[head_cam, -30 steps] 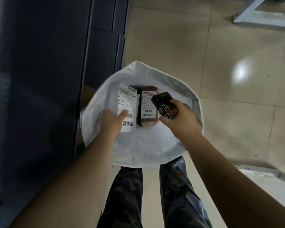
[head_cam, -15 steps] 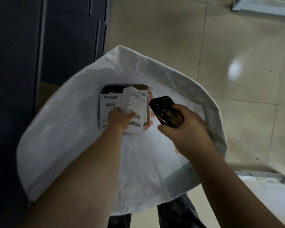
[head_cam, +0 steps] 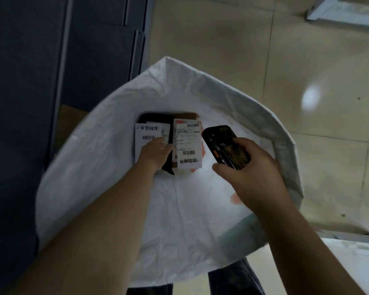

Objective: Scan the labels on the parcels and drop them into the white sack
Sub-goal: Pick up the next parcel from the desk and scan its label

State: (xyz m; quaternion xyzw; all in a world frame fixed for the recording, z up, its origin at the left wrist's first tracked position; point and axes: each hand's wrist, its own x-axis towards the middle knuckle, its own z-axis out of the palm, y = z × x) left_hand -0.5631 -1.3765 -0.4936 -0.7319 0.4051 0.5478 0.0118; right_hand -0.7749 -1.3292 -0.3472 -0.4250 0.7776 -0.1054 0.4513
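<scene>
The white sack (head_cam: 107,167) stands open below me, and both my hands reach into its mouth. At its bottom lie a black parcel with a white label (head_cam: 147,133) and, to its right, a brown box with a long white label (head_cam: 188,145). My left hand (head_cam: 155,155) is low in the sack, its fingers curled over the black parcel's near end and the thumb at the parcel's right edge. To the right of the brown box, my right hand (head_cam: 249,175) grips a black handheld scanner (head_cam: 224,143), held above the sack's bottom.
A dark blue cabinet (head_cam: 41,103) rises on the left, with a strip of cardboard (head_cam: 69,118) at its foot. Beige floor tiles (head_cam: 243,50) spread behind the sack. A pale metal frame (head_cam: 339,13) shows top right. My legs (head_cam: 234,279) are under the sack.
My left hand has gone down to the sack's bottom with the parcel, which now lies flat to the left of the brown box. The scanner hand has hardly moved.
</scene>
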